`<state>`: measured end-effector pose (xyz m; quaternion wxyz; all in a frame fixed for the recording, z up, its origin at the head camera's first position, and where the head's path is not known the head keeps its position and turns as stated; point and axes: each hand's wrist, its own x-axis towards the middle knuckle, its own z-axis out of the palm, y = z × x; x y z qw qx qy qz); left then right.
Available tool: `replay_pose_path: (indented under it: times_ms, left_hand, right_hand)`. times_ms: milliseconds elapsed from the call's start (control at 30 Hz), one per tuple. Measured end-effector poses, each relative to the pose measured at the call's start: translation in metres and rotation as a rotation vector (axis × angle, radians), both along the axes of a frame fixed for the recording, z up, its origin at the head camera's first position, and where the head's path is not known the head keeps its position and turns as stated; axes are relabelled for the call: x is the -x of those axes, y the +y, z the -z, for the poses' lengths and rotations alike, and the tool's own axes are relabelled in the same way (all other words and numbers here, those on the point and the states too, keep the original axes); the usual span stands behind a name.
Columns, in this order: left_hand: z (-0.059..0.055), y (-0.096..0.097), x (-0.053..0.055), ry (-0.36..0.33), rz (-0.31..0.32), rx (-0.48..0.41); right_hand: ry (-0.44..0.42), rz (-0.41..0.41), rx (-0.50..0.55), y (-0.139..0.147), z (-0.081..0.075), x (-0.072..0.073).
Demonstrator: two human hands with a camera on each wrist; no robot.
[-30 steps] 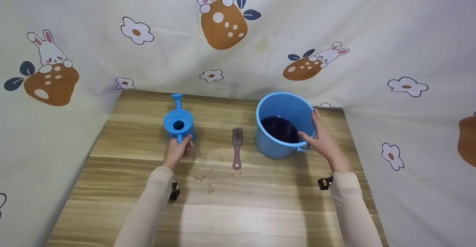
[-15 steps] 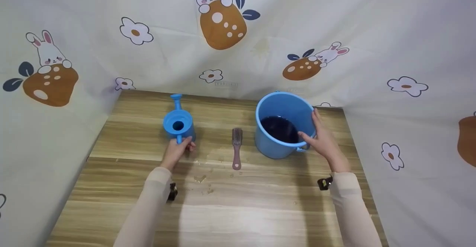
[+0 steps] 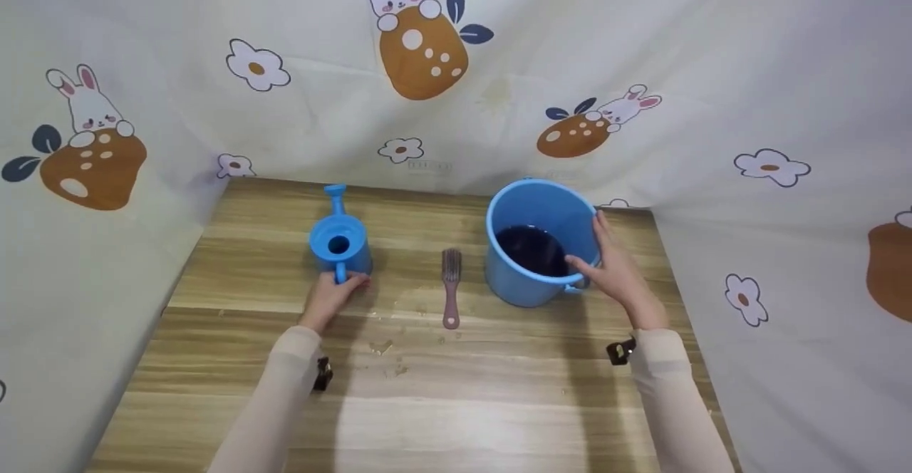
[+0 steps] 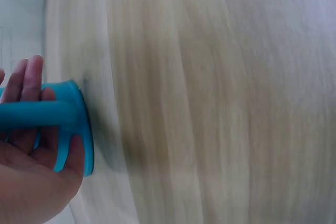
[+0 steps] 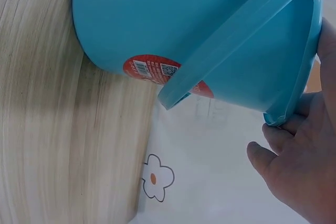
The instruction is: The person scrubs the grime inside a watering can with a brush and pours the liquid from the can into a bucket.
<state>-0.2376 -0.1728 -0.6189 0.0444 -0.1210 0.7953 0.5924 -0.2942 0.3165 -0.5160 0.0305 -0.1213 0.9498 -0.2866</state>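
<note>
A blue watering can (image 3: 360,256) stands upright at the left of the wooden table, spout toward the back. My left hand (image 3: 329,298) is at its handle (image 4: 37,114); in the left wrist view the fingers extend loosely behind the handle, not wrapped tightly round it. At the right stands a larger blue bucket (image 3: 516,284) with dark liquid (image 3: 531,248) inside. My right hand (image 3: 620,277) holds the bucket's right rim, thumb over the inside and fingers outside. In the right wrist view the bucket's hanging handle (image 5: 236,38) and a red label (image 5: 149,67) show.
A brown-mauve hairbrush (image 3: 450,291) lies between can and bucket, bristles up. Wet drops (image 3: 381,347) dot the table (image 3: 442,402) in front of it. A patterned cloth (image 3: 320,117) with rabbits and flowers hangs round the back and sides.
My left fingers have loosened and straightened at the watering can's handle. The right hand stays on the bucket rim. The head view has shifted slightly.
</note>
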Motion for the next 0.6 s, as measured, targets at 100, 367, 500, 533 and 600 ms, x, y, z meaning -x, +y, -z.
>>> replay_pose_path:
  times_ms: [100, 367, 500, 533, 600]
  left_hand:
    - [-0.002, -0.006, -0.003, -0.025, 0.019, 0.026]
    - [-0.023, -0.027, -0.002, -0.069, 0.233, 0.075]
    - [-0.039, -0.04, 0.0, -0.082, 0.347, 0.137]
    - [-0.043, -0.042, 0.0, -0.079, 0.378, 0.151]
    - [-0.051, -0.047, 0.002, -0.084, 0.427, 0.165]
  right_hand:
    - [-0.03, -0.015, -0.004, 0.001, -0.002, 0.001]
    - [-0.092, -0.044, -0.043, 0.009, -0.019, 0.007]
    - [-0.106, -0.061, -0.094, 0.01, -0.029, 0.011]
    - [-0.108, -0.066, -0.108, 0.01, -0.032, 0.012]
    - [-0.109, -0.071, -0.126, 0.011, -0.037, 0.013]
